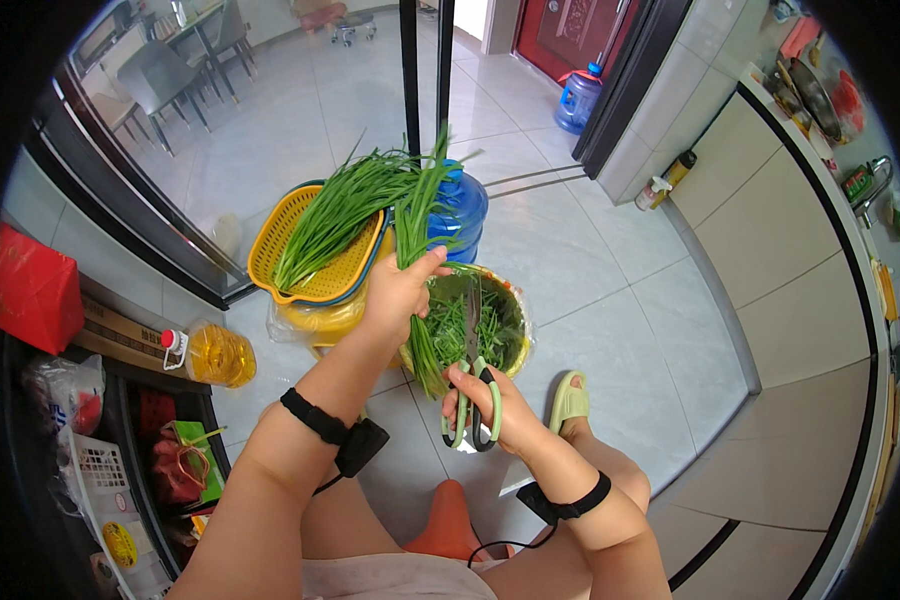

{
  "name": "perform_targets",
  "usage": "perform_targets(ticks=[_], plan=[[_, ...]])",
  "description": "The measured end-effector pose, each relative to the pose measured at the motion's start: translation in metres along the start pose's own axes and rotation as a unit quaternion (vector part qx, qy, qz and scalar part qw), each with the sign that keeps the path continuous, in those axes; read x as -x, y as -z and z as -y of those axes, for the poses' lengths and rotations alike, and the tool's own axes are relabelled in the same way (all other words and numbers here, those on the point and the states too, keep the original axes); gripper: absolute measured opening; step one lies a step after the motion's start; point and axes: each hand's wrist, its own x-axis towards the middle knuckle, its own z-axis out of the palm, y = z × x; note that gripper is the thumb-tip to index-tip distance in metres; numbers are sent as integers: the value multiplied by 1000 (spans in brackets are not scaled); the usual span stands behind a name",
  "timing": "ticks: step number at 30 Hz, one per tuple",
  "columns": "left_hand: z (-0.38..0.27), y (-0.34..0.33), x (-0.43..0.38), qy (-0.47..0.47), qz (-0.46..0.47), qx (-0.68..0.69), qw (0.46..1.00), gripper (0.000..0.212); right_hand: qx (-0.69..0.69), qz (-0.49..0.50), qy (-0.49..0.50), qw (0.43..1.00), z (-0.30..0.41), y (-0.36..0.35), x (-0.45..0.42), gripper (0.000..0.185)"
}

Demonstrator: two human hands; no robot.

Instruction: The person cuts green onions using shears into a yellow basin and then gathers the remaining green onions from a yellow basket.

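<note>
My left hand (403, 289) is closed around a bunch of long green chives (420, 214), whose lower ends hang at the left rim of a lined bin. In my right hand (487, 405) is a pair of green-and-black handled scissors (472, 337), blades pointing away from me over the bin, beside the stalks; whether the blades are parted is hard to tell. Cut green pieces (450, 319) lie inside the bin (529, 322), which has a plastic liner. Beyond my left hand, a yellow plastic basket (264, 255) holds more long chives (345, 210).
A blue water jug (465, 217) stands right behind the bin. An oil bottle (221, 356) and open shelving (131, 405) are at the left. An orange stool (450, 525) is between my legs. Cabinets (787, 262) curve along the right.
</note>
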Motion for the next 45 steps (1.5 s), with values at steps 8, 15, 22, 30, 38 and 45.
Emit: perform_targets(ticks=[8,15,22,30,38,45], plan=[[-5,-3,4,106,29,63,992,36,-1,-159,176,972,-1,10,-10,24],[-2,-11,16,206,113,54,971,41,-32,-248,224,942,16,28,-31,39],[0,-15,25,207,203,46,956,25,-104,-241,234,936,16,29,-41,38],[4,-4,14,150,157,46,975,15,-93,-285,257,919,16,32,-41,31],[-2,7,10,117,110,35,986,14,-132,-207,175,954,26,22,-25,27],[6,21,-6,-3,83,-27,996,15,-48,-29,13,998,8,1,0,24]])
